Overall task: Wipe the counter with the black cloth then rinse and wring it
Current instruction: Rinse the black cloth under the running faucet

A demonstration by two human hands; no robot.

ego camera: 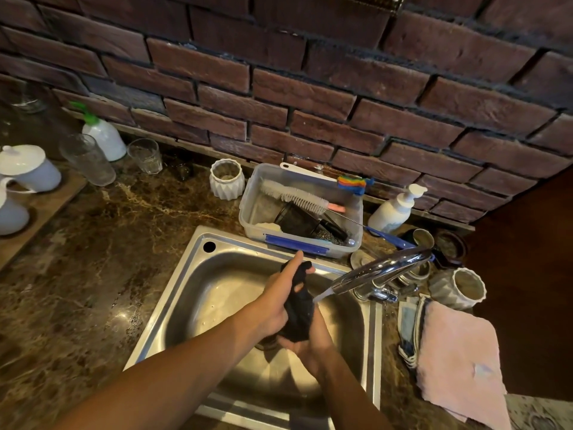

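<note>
The black cloth (298,308) is bunched upright between both my hands over the steel sink (186,290). My left hand (279,301) presses it from the left, fingers stretched up along it. My right hand (313,342) cups it from below and the right. A thin stream of water runs from the chrome faucet (381,271) spout onto the cloth's right side. The dark marble counter (93,259) lies to the left of the sink.
A clear plastic bin (300,212) of brushes sits behind the sink. A soap pump bottle (393,209), jars and a pink towel (459,358) lie to the right. Glasses (88,159), a white bottle (104,135) and white cups (28,169) stand at the left.
</note>
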